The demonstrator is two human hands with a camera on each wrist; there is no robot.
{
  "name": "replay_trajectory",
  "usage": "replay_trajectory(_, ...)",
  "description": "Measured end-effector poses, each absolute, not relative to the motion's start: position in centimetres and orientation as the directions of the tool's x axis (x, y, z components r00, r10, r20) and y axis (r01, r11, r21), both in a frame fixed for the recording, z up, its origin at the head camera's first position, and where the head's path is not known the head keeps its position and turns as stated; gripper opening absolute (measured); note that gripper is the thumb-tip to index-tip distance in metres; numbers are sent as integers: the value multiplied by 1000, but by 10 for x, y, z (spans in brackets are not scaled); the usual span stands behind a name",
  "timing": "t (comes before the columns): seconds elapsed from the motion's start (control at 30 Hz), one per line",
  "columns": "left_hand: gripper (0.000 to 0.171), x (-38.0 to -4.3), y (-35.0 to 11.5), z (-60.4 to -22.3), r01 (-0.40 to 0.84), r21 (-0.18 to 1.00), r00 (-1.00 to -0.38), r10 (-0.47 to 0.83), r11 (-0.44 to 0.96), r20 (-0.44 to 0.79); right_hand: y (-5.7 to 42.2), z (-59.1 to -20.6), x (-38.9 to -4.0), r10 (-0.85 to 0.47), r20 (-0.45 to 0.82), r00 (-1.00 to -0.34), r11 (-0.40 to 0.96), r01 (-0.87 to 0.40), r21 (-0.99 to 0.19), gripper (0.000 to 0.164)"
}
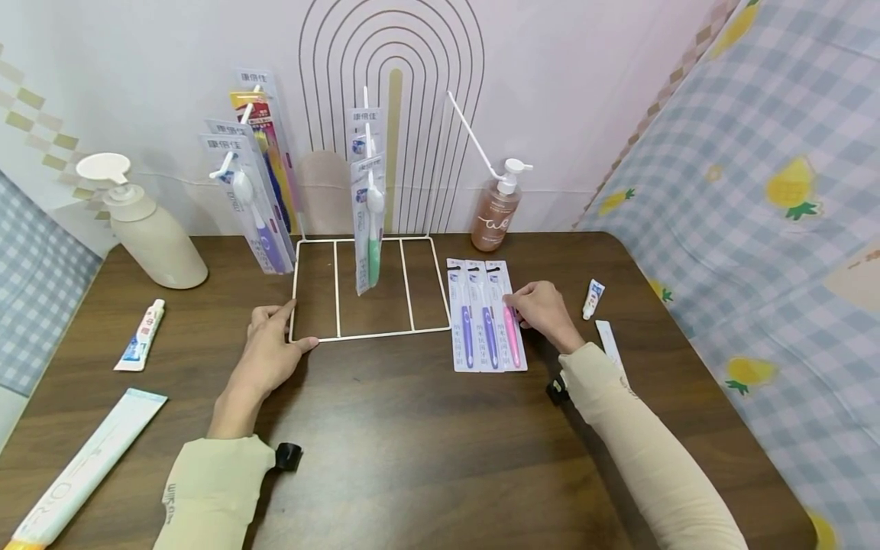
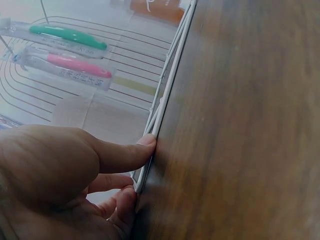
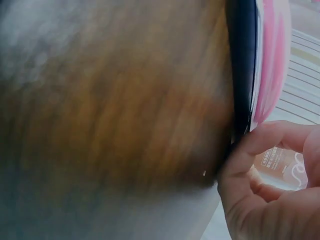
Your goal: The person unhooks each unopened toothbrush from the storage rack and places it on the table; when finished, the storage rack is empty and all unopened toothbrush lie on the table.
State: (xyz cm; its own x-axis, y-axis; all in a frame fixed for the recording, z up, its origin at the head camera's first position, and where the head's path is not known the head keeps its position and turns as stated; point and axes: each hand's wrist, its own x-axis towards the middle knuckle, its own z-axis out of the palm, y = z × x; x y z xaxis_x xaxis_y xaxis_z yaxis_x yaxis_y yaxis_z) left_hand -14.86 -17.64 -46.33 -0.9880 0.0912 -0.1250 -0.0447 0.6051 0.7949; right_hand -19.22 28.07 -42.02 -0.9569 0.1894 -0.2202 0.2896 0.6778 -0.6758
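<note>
A white wire display rack (image 1: 371,336) stands on the table, and packaged toothbrushes hang from its left and middle hooks. My left hand (image 1: 270,353) holds the rack's front left corner, thumb on the front wire and fingers at the left side. Right of the rack, three packaged toothbrushes lie side by side. Two have purple handles; the rightmost is a pink toothbrush (image 1: 512,336). My right hand (image 1: 545,309) pinches that pack's right edge. In the right wrist view the thumb and fingertip meet at the edge of the pink toothbrush (image 3: 272,60); part of its pack is cut off.
A brown pump bottle (image 1: 493,214) stands behind the flat packs, near the rack's bare right hook (image 1: 470,134). At left are a cream pump bottle (image 1: 154,237), a small toothpaste tube (image 1: 140,340) and a large tube (image 1: 89,458). A tiny tube (image 1: 593,299) lies at right.
</note>
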Motion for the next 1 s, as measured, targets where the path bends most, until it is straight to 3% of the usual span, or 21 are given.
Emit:
replay_trajectory(0.53, 88, -149, -177, -465, -39, 792, -989, 91, 609, -119, 287, -430, -201, 185, -187, -965, 719, 262, -643, 25)
replay_trajectory(0.8, 88, -147, -177, -458, -48, 793, -987, 91, 608, -130, 265, -426, -208, 241, -114, -964, 746, 260, -613, 37)
replay_trajectory(0.93, 87, -141, -169, -441, -77, 790, -982, 89, 608, -165, 253, -432, -225, 229, -13, -973, 711, 176, -681, 30)
replay_trajectory(1.0, 88, -140, -167, -437, -90, 791, -981, 82, 605, -174, 241, -428, -227, 169, 57, -984, 674, 73, -735, 26)
